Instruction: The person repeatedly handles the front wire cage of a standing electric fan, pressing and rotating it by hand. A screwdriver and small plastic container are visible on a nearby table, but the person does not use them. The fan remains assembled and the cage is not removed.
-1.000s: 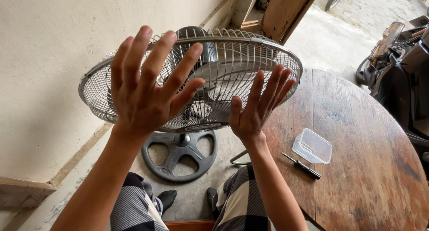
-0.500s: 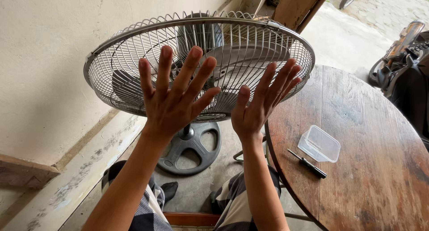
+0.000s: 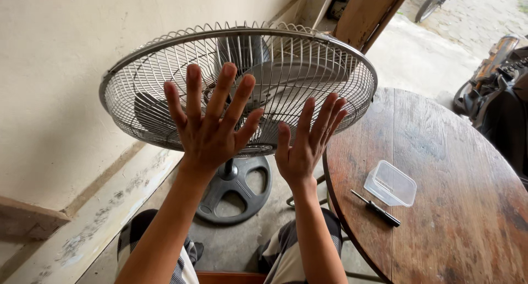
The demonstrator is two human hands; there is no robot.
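Seen from above by a camera on the person's head, two bare hands are raised in front of a pedestal fan. The fan's round wire grille (image 3: 308, 64) fills the upper middle of the frame, tilted so its face looks toward the viewer, with grey blades (image 3: 245, 50) visible behind the wires.

The left hand (image 3: 212, 127) is in the centre-left of the frame, palm toward the grille, all five fingers spread wide and straight. The right hand (image 3: 305, 144) is just right of centre and a little lower, also open, its fingers straight and closer together. Both hands are flat and hold nothing. They overlap the lower part of the grille in the picture, but whether the palms actually press on the wires cannot be told. The two hands are apart from each other, with a narrow gap between them.

Below the grille, in the lower middle, the fan's dark round base (image 3: 242, 193) with cut-out openings sits on the concrete floor, between the person's knees in checked fabric.

On the right, a round wooden table (image 3: 467, 218) with a worn top carries a small clear plastic container (image 3: 390, 184) and, just beside it, a black-handled screwdriver (image 3: 377, 208). A pale plaster wall (image 3: 49, 69) fills the left side of the frame.
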